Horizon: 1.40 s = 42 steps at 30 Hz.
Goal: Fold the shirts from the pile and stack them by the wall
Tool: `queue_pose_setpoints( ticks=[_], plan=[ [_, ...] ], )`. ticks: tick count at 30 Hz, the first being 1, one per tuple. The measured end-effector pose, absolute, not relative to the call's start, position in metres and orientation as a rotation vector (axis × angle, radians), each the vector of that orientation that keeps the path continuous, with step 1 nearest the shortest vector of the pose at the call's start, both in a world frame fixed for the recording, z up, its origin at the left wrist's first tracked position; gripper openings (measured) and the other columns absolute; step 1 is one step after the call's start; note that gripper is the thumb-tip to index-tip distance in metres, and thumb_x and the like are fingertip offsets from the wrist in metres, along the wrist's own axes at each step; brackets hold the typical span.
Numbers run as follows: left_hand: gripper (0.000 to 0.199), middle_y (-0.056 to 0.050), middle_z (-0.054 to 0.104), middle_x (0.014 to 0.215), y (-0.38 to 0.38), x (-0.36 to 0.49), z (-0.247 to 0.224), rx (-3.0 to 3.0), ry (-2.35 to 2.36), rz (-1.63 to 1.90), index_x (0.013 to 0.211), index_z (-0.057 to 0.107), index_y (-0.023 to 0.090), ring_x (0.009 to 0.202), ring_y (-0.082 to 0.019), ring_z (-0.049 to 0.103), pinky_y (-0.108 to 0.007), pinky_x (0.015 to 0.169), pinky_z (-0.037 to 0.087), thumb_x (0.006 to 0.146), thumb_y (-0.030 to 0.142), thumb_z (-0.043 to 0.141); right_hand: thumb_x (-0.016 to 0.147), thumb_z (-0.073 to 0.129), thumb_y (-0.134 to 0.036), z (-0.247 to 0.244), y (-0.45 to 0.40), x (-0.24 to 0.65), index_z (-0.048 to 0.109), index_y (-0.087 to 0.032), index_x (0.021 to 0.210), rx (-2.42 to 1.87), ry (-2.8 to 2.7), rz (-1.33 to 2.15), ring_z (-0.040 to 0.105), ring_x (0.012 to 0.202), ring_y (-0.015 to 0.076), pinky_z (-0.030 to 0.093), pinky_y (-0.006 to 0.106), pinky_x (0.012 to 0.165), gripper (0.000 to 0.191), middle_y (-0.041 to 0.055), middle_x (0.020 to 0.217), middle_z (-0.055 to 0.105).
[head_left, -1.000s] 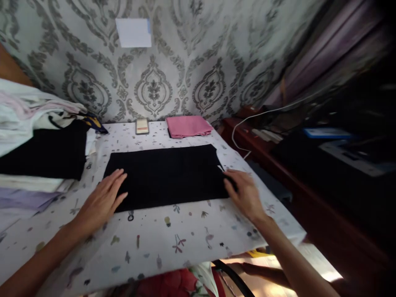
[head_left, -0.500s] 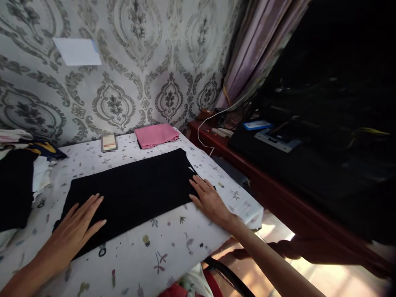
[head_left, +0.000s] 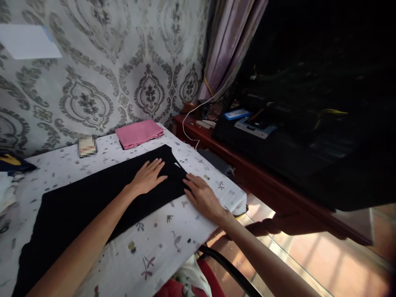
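"Where are your fingers?"

"Your left hand lies flat on the black cloth, palm down, fingers slightly spread, gripping nothing. Your right hand is open too, its fingertips at the cloth's right-hand edge; I see no pinch there."

"What's just changed?"

"Your left hand has moved along the cloth towards your right one. Both are now at the same end, so I'd judge that end well steadied, while the other end has no hand on it."

"And the cloth itself?"

"It lies on the counter, looking mostly flat, and runs from your fingers down towards 8 o'clock, partly under your left forearm. A small white triangle shows near its slanted edge, at about 2 o'clock from your left hand."

"Further out?"

"From your left hand, the folded pink cloth is near 12 o'clock, just beyond the black one, and a small blurred card-like thing sits at 10. Past the counter, at 2 o'clock, there's a blue item on a dark surface; I can't tell what it is."
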<state>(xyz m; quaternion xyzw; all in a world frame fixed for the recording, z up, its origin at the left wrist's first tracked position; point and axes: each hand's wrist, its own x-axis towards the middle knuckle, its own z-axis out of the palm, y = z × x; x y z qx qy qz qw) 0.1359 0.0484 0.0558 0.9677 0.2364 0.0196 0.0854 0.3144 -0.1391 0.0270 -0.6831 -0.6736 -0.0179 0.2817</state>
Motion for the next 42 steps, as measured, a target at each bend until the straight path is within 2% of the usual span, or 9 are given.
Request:
queue_pose_setpoints(
  ticks=[3,8,14,17,22,26,31,36,42],
  plan=[
    [0.068,-0.017,0.028,0.164,0.058,0.135,0.046,2.918,0.761,0.104,0.154,0.034,0.012,0.154,-0.027,0.021,-0.050,0.125,0.017,0.102,0.055,0.030,0.095,0.050,-0.032,0.029,-0.149,0.330,0.068,-0.021,0.121,-1.799,-1.497,0.134,0.063,0.123,0.0284,0.051,0.048,0.104,0.034,0.0137,0.131,0.067],
    [0.066,-0.015,0.032,0.163,0.061,0.132,0.042,2.930,0.740,0.162,0.154,0.036,0.016,0.153,-0.028,0.024,-0.051,0.124,0.018,0.102,0.056,0.029,0.095,0.041,-0.033,0.031,-0.159,0.355,0.068,-0.018,0.114,-1.771,-1.007,0.232,0.069,0.092,0.0223,0.055,0.039,0.086,0.036,0.0093,0.099,0.073],
    [0.066,-0.015,0.032,0.163,0.058,0.134,0.045,2.924,0.748,0.146,0.154,0.036,0.015,0.153,-0.027,0.023,-0.051,0.124,0.019,0.102,0.055,0.029,0.091,0.055,-0.040,0.042,-0.152,0.341,0.067,-0.021,0.093,-1.907,-1.291,0.175,0.063,0.092,0.0249,0.051,0.038,0.080,0.023,0.0098,0.100,0.066],
    [0.067,-0.015,0.031,0.163,0.057,0.133,0.046,2.903,0.768,0.149,0.154,0.036,0.015,0.153,-0.028,0.023,-0.051,0.123,0.020,0.102,0.056,0.028,0.089,0.056,-0.034,0.042,-0.145,0.338,0.062,-0.022,0.083,-1.963,-1.394,0.109,0.060,0.090,0.0254,0.050,0.039,0.081,0.015,0.0097,0.096,0.063],
    [0.060,-0.015,0.033,0.163,0.066,0.132,0.039,2.841,0.905,0.213,0.153,0.036,0.018,0.153,-0.028,0.025,-0.052,0.122,0.023,0.104,0.049,0.026,0.086,0.053,-0.029,0.036,-0.139,0.345,0.054,-0.023,0.072,-2.002,-1.430,-0.015,0.058,0.085,0.0249,0.048,0.038,0.079,0.016,0.0075,0.085,0.061],
    [0.059,-0.016,0.031,0.163,0.071,0.127,0.041,2.734,1.043,0.214,0.155,0.032,0.019,0.153,-0.030,0.024,-0.057,0.121,0.021,0.104,0.047,0.024,0.082,0.053,-0.027,0.032,-0.139,0.348,0.060,-0.022,0.084,-2.001,-1.465,-0.081,0.061,0.090,0.0273,0.050,0.041,0.083,0.009,0.0083,0.089,0.064],
    [0.065,-0.015,0.024,0.166,0.045,0.099,0.059,2.687,0.972,0.228,0.159,0.024,0.018,0.155,-0.029,0.016,-0.057,0.123,0.014,0.104,0.053,0.020,0.092,0.051,-0.036,0.045,-0.114,0.334,0.066,-0.020,0.114,-1.816,-1.659,-0.181,0.062,0.113,0.0320,0.049,0.049,0.099,0.031,0.0148,0.120,0.067],
    [0.070,-0.013,0.023,0.167,0.004,0.043,0.060,2.682,0.866,0.145,0.160,0.021,0.022,0.156,-0.025,0.016,-0.053,0.125,0.012,0.102,0.062,0.021,0.099,0.043,-0.042,0.046,-0.049,0.291,0.059,-0.019,0.135,-1.627,-2.038,-0.012,0.052,0.135,0.0331,0.045,0.052,0.109,0.046,0.0157,0.147,0.054],
    [0.066,-0.010,0.024,0.167,-0.005,-0.047,0.047,2.704,1.033,0.103,0.158,0.024,0.024,0.156,-0.022,0.015,-0.046,0.126,0.009,0.102,0.059,0.029,0.099,0.040,-0.045,0.009,-0.002,0.276,0.053,-0.014,0.141,-1.765,-2.143,-0.112,0.046,0.141,0.0351,0.039,0.059,0.111,0.054,0.0209,0.148,0.053]
  ],
)
